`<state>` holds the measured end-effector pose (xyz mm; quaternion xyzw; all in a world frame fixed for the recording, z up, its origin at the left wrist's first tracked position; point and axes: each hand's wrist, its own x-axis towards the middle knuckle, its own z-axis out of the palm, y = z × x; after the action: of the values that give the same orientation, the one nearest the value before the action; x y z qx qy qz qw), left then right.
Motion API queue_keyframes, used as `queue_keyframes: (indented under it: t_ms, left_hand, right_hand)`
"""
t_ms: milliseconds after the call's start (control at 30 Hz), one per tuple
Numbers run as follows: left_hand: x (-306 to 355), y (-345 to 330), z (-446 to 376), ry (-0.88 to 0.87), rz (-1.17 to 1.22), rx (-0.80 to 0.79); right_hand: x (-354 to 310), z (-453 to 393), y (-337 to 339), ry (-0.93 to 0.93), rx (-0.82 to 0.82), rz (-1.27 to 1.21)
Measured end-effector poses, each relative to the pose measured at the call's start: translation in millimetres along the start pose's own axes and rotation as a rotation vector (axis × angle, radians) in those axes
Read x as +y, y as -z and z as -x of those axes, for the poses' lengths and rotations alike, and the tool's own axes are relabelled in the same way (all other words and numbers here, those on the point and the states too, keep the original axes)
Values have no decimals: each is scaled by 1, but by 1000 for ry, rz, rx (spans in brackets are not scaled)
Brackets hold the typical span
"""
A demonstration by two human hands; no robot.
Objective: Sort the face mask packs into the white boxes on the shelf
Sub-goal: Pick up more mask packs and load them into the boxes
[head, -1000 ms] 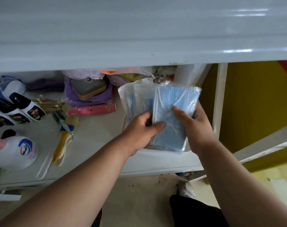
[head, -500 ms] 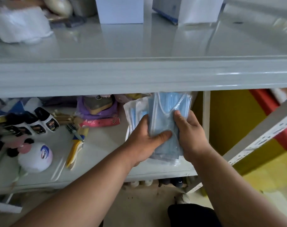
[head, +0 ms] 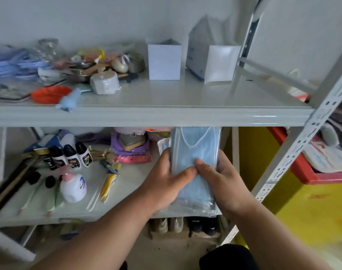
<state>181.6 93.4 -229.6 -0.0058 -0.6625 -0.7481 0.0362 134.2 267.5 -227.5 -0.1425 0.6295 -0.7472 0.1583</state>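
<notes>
The face mask pack (head: 195,152) is a clear plastic sleeve of pale blue masks with white ear loops showing through at its far end. It stands on end in front of the lower shelf (head: 127,191), its far edge just under the lip of the upper shelf (head: 146,114). Both hands grip it from the near sides. The left hand (head: 166,182) wraps its left edge with the thumb laid across the front; the right hand (head: 222,182) curls round the right edge, thumb also on the front, and the two thumb tips meet. A second pack (head: 163,143) peeks out behind on the left, mostly hidden.

Two white boxes (head: 164,61) (head: 220,63) stand open-topped on the upper shelf, far right, near each other but apart, with a blue-edged carton (head: 195,55) between and behind them. On the lower shelf to the left sit three small white bottles with black caps (head: 70,155) in a row, and one white pump bottle (head: 72,186) nearer.
</notes>
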Motion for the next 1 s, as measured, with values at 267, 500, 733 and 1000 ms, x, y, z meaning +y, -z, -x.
queue_keyframes:
  t_ms: [267, 500, 733, 1000]
  left_hand:
    - [32, 4, 29, 13, 4, 8]
    - [59, 8, 41, -157, -89, -40]
    - [104, 13, 18, -301, -164, -12]
    - [169, 29, -50, -525, -269, 75]
  right_hand:
    - [-36, 29, -24, -48, 19, -76]
    - [-63, 37, -33, 117, -32, 16]
    - [-106, 10, -42, 240, -32, 77]
    - [-164, -54, -48, 506, -23, 178]
